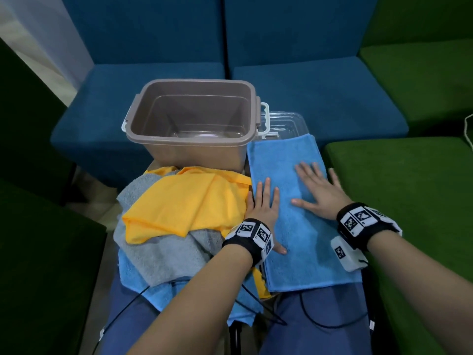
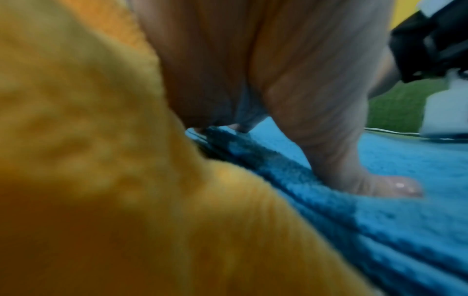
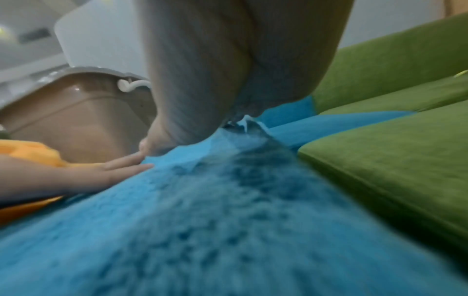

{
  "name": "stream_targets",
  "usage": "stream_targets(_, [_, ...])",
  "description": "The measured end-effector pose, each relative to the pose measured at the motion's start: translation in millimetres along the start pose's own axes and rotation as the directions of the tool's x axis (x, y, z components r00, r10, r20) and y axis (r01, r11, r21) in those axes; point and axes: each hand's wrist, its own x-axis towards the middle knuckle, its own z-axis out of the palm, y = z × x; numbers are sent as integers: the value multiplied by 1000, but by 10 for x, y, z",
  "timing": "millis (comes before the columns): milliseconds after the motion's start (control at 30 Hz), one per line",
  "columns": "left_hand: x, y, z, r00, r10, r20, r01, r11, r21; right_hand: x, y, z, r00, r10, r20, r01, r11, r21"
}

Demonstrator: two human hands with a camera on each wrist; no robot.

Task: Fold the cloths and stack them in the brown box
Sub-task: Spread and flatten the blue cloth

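On our lap, to the right of the heap, lies the blue towel, a long strip that looks folded once, its far end lapping onto a clear lid behind it. Both hands press it flat: left hand near the left edge, right hand further up and to the right. Neither grip holds anything; fingers straight and spread, palms down on the pile. Right wrist view confirms the left fingers lying flat on the blue surface.

Brown box stands just beyond the heap, touching or nearly touching the towel's far left corner. Its inside shows bare floor, nothing stacked yet.

Left of the towel: yellow cloth crumpled on top, grey towel under it, another blue cloth lowest. All unfolded.

Our judgement: early stage. First piece is partway folded and being smoothed; it seems to need at least one more fold to fit the box. Three further cloths untouched, no stacking begun.
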Motion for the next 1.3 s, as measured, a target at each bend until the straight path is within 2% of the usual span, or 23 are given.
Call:
stream_targets(100, [31,-18,10,1000,-8,-10,8,1000,-11,226,-7,-29,996,-43,74,42,999,3])
stream_targets(333, [82,-41,61,1000,-17,18,19,996,-88,610,359,-299,985,149,85,-156,985,72])
stream_targets(433, [89,-49,66,1000,-11,20,13,995,-103,712,353,-346,967,245,64,-247,969,23])
stream_targets(533, [105,-61,68,1000,-6,22,8,994,-107,777,99,-316,984,176,-30,-176,984,3])
stream_targets(600, [98,-70,66,1000,1,14,0,994,-110,826,-17,-246,995,104,14,-104,995,-9])
stream_targets(667, [88,-75,67,1000,10,19,-8,993,-117,857,1,-234,990,131,57,-132,991,21])
stream_targets(800, [91,-78,59,1000,10,11,-9,992,-124,909,137,-348,975,219,48,-221,974,54])
stream_targets(900, [91,-68,58,1000,1,22,1,994,-111,880,-50,-374,959,281,26,-281,960,6])
stream_targets(967, [92,-54,49,999,-2,34,5,995,-96,766,-317,-332,968,250,-36,-251,968,-17])
stream_targets(1033, [82,-58,29,1000,-3,18,4,997,-77,587,-596,-229,986,149,-77,-149,989,4])
stream_targets(1100, [30,-71,17,1000,5,12,-4,996,-92,371,-780,-95,997,77,-22,-76,996,45])
stream_targets(1200, [-81,-62,-59,1000,10,13,-8,991,-133,153,-761,20,998,68,14,-69,991,116])
stream_targets(1233, [-139,-51,-117,1000,24,-6,-24,985,-170,119,-732,4,998,65,11,-66,990,121])
stream_targets(1300, [-280,-91,-255,990,46,-135,-80,963,-259,103,-721,-60,999,47,1,-47,995,89])
